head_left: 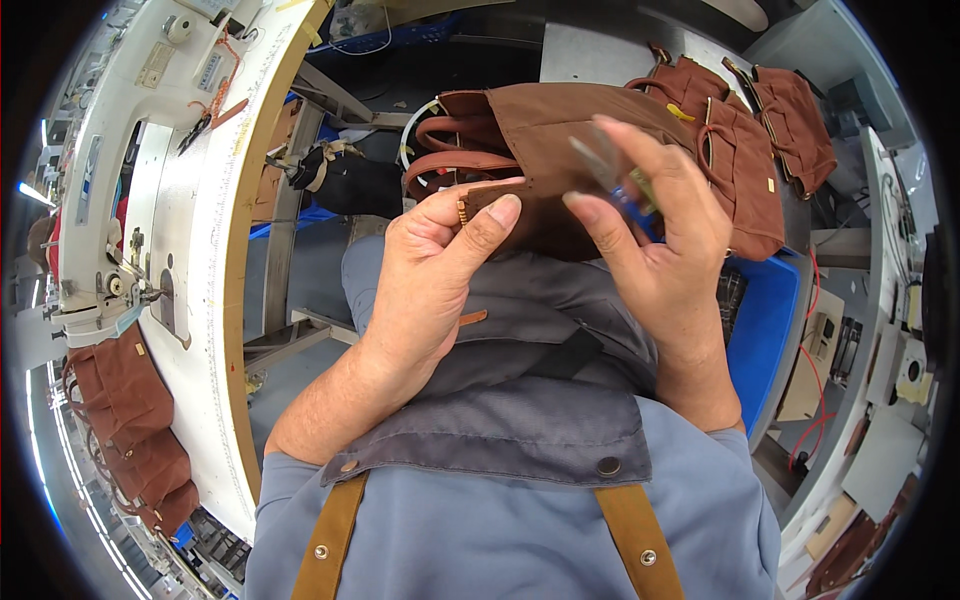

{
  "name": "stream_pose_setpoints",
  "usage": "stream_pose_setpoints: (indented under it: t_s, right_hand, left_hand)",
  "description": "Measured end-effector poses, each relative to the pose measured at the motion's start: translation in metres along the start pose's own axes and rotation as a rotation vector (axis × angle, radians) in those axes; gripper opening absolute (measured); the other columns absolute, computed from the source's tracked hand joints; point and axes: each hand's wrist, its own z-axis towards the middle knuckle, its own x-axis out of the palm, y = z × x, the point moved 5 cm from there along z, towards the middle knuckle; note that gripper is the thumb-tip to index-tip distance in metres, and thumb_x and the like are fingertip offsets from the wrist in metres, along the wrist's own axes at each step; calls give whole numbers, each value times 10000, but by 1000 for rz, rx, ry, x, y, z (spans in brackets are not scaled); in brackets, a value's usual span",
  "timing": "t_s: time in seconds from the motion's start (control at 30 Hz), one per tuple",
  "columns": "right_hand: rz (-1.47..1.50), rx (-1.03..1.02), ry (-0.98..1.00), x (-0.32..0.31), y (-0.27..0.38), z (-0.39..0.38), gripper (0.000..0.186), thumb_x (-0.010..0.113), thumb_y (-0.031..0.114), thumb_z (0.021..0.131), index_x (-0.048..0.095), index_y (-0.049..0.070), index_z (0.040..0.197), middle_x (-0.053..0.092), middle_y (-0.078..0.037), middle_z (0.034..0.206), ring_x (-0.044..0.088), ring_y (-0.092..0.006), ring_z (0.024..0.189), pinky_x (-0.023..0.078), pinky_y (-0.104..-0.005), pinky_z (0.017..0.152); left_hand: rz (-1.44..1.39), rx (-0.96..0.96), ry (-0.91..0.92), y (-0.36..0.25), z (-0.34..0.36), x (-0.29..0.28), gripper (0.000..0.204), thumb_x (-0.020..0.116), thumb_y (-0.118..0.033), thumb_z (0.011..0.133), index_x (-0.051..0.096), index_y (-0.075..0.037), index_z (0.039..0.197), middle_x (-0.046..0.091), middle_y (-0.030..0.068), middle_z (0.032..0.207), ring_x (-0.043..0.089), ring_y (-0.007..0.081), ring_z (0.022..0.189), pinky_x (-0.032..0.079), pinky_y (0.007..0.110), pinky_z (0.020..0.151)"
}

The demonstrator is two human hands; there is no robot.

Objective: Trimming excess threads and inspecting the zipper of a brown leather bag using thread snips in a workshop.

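A brown fabric bag point(590, 115) lies over my lap, with reddish-brown handles point(465, 163) showing at its open left side. My left hand point(425, 250) is closed on the bag's near edge, the thumb pressed on top. A short strip of zipper teeth point(462, 208) shows beside its fingers. Just to the right, my right hand point(665, 225) is raised above the bag, closed around a small pair of thread snips point(630, 205) with blue on the handle. The snips' blades are smeared by motion and point up and left, apart from the bag.
At the left stands a white sewing machine point(110, 190) on a table point(225, 200) with a wooden edge. Reddish-brown bags point(135, 430) lie at its near end. More finished-looking bags point(740, 175) rest on the metal surface at right, above a blue bin point(765, 320).
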Motion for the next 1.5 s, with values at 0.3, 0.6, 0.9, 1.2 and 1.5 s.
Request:
stream_pose_setpoints:
  t_s: [0.3,0.6,0.9,1.2,1.5]
  right_hand:
    - [-223,-125,172,-15,-19,19,241,847,251,784,728,108,938,650,1,696,664,-205,673,416,-326,560]
    - [-241,-114,415,15,3,14,389,832,238,778,738,85,1122,654,-68,1094,707,-265,890,568,-370,748]
    - [-239,-34,462,24,5,-9,440,844,305,779,655,58,1090,659,-80,1065,704,-289,912,567,-401,752]
    - [-148,-25,529,30,15,-18,441,848,275,775,641,56,1098,665,-94,1042,699,-294,921,572,-397,742]
    - [46,-309,377,44,77,11,457,838,150,747,597,23,1114,646,-127,1076,678,-328,939,571,-403,728]
  left_hand:
    - [3,-103,153,6,-7,-19,301,683,-196,994,692,-5,1227,726,49,1088,648,88,1006,491,253,916]
    - [-63,-245,202,22,-7,-32,343,615,-73,979,502,-17,1298,683,75,990,667,112,916,510,226,791]
    - [107,-64,116,40,-9,-21,509,680,29,888,468,14,1351,720,96,1030,703,90,816,542,212,681]
    - [445,-18,24,-2,-25,-20,319,666,25,836,610,16,1150,671,5,669,581,13,580,455,196,505]
    - [869,527,-76,-98,-66,-25,203,694,12,701,651,-16,897,569,31,621,529,64,534,432,247,499]
